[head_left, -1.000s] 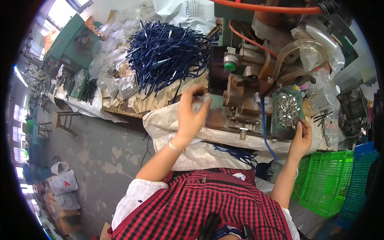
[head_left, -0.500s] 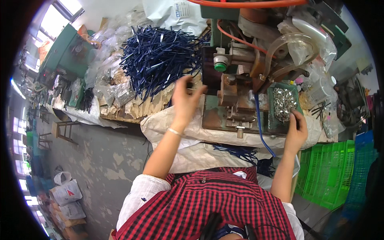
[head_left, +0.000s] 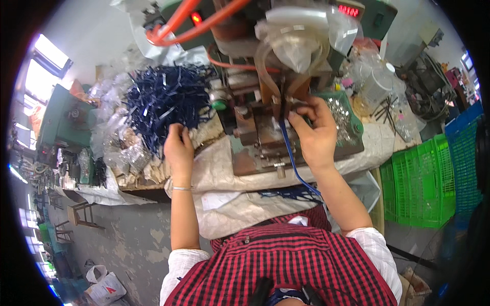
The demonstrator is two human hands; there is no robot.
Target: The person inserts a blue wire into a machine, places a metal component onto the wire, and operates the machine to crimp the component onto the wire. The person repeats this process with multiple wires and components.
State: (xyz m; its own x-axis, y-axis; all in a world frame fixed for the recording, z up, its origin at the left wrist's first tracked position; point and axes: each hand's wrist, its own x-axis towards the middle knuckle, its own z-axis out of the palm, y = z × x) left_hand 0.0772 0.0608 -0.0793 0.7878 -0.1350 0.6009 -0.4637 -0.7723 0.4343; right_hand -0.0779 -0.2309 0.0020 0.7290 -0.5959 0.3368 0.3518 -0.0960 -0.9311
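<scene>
A pile of dark blue strips (head_left: pixel 166 94) lies at the left of a bench machine. My left hand (head_left: pixel 178 153) is at the pile's near edge, its fingers drawn together; whatever they hold is hidden. Beside the machine's metal working head (head_left: pixel 255 130) is my right hand (head_left: pixel 319 137), thumb and fingers curled in a pinch near the tooling. What sits between these fingertips is too small to name. One blue strip (head_left: pixel 291 153) runs from the tooling down toward my lap. Small metal pieces (head_left: pixel 341 117) fill a green tray (head_left: pixel 358 127) behind my right hand.
Orange hoses (head_left: pixel 176 23) and clear tubing (head_left: pixel 263 61) hang over the machine. Plastic bags (head_left: pixel 109 127) crowd the left of the bench. A clear plastic cup (head_left: pixel 378 85) stands at the right. Green crates (head_left: pixel 418 183) are on the floor to the right.
My right hand has gone from the metal pieces to the machine's tooling. My left hand, spread before, has moved to the strip pile and drawn its fingers together. The view has shifted.
</scene>
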